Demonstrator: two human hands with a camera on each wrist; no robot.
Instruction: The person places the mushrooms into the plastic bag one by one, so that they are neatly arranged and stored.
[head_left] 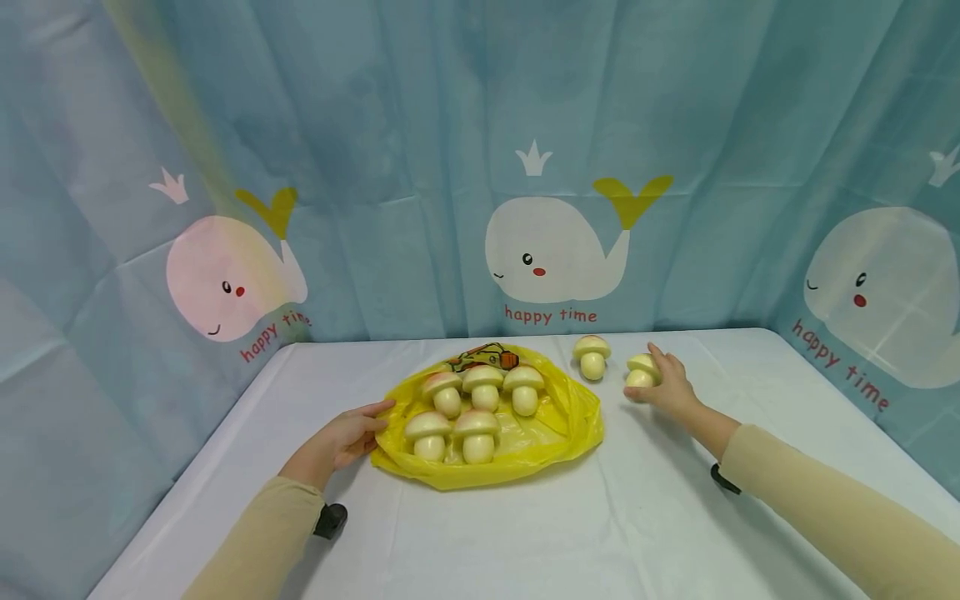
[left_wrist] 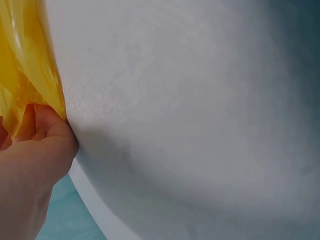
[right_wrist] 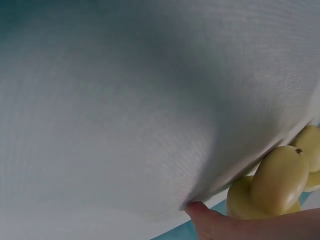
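Note:
My left hand (head_left: 347, 437) is at the left edge of a yellow plastic bag (head_left: 480, 475) lying on the table. In the left wrist view its fingers pinch the bag's rim. Several pale mushrooms with rounded caps, such as one in front (head_left: 477, 437), stand on the bag in two rows. To the right, my right hand (head_left: 672, 387) holds another mushroom (head_left: 642, 372), its thumb along the near side and fingers behind. The right wrist view shows this mushroom (right_wrist: 280, 180) beyond the thumb; the other fingers are hidden there. Another mushroom (head_left: 592, 358) stands between that hand and the bag.
A white cloth (head_left: 540, 533) covers the table. Blue curtains (head_left: 420, 208) with whale prints rise behind the table and along its sides. An orange and green print (head_left: 487, 357) shows at the bag's back edge. Both wrists wear dark devices.

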